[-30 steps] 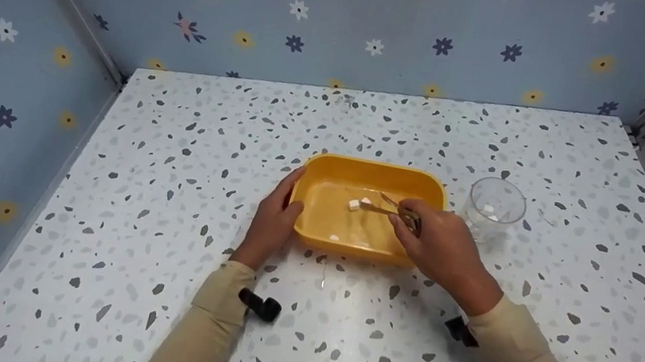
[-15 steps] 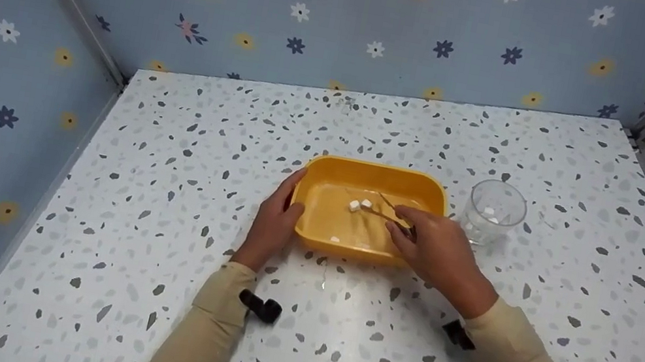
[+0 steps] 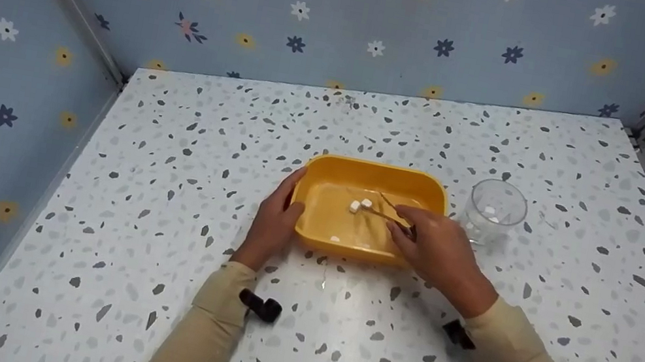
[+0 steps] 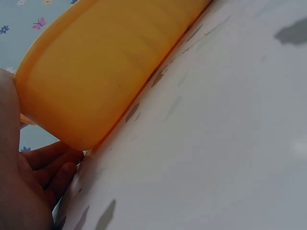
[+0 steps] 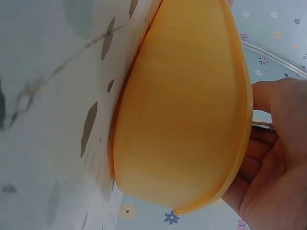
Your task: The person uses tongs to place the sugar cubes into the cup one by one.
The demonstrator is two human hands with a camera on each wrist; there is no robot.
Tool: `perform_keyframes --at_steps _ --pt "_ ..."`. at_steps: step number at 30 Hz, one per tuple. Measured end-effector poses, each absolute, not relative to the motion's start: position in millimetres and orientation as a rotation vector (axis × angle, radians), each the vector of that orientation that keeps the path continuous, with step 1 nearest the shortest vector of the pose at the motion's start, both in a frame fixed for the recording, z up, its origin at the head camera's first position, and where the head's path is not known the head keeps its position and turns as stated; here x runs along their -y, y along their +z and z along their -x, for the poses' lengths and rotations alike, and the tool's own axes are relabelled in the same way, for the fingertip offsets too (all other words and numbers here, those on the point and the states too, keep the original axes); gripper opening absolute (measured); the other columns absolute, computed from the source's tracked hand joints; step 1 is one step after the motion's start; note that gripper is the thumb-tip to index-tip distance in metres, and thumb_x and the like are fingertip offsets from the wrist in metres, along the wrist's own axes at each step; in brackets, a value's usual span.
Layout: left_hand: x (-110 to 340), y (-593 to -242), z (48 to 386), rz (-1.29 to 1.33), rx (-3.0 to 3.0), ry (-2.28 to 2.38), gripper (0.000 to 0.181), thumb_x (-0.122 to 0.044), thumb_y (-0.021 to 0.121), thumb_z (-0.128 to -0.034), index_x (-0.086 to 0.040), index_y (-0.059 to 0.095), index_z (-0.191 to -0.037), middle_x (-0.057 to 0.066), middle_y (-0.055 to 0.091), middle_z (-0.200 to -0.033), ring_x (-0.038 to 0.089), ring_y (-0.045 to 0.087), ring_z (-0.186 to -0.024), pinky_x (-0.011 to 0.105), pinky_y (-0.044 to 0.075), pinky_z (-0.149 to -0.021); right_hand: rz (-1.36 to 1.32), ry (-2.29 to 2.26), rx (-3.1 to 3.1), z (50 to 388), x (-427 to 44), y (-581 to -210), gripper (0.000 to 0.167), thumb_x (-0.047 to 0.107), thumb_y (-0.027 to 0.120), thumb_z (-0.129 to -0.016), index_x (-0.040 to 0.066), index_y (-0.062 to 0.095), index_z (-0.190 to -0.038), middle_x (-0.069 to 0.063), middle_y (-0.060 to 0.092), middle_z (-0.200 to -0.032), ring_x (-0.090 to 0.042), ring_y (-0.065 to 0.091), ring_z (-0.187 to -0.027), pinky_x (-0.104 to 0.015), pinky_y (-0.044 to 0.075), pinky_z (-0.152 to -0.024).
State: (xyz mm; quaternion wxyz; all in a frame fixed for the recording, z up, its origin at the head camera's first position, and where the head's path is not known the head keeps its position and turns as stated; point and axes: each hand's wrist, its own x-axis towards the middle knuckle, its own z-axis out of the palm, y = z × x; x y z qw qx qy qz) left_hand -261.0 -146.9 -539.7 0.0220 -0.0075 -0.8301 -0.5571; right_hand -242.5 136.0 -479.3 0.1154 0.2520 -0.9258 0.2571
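In the head view a yellow plastic tub stands on the table. My left hand holds its left end, with the thumb at the rim and the fingers along the outer wall. My right hand reaches over the tub's right side and grips small tongs, whose two tips are apart. One tip lies against or close beside a small white cube. A second white cube sits just left of it. Another white piece shows near the front wall. The wrist views show the tub's outside and hide the cubes.
A clear drinking glass with a few white pieces inside stands right of the tub, close to my right hand. Flower-patterned walls bound the speckled table at the back and both sides.
My right hand has shifted slightly left and tilted the tongs, then stayed nearly still over the last half second. The left hand, tub and glass hold their places.
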Motion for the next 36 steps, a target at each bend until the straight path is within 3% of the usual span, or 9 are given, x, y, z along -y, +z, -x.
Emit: perform_keyframes --at_steps 13,27,36 --pt "147.0 -540.4 260.7 0.029 2.55 -1.756 0.062 -0.018 0.046 -0.0965 -0.037 0.037 -0.155 -0.011 0.039 -0.155 0.01 0.045 -0.131 0.034 0.035 -0.112 -0.782 0.692 2.709 242.3 -135.4 -483.2 0.029 0.023 0.068 -0.095 0.006 0.073 -0.118 -0.008 0.074 -0.098 -0.018 0.06 -0.066 -0.033 0.052 -0.058" --pt "147.2 -540.7 259.8 0.025 2.556 -1.755 0.062 -0.019 0.046 -0.0966 -0.038 0.036 -0.155 -0.011 0.039 -0.155 0.009 0.043 -0.135 0.034 0.034 -0.112 -0.758 0.739 2.756 246.6 -138.5 -486.6 0.025 0.023 0.066 -0.096 0.007 0.074 -0.112 -0.004 0.07 -0.082 -0.016 0.054 -0.059 -0.031 0.045 -0.052" --pt "146.7 -540.5 260.2 0.016 2.556 -1.762 0.062 -0.02 0.046 -0.0963 -0.038 0.036 -0.155 -0.012 0.039 -0.155 0.008 0.043 -0.134 0.033 0.034 -0.112 -0.717 0.762 2.776 248.3 -139.5 -485.4 0.022 0.023 0.065 -0.096 0.008 0.076 -0.11 -0.004 0.074 -0.085 -0.017 0.055 -0.059 -0.034 0.046 -0.055"
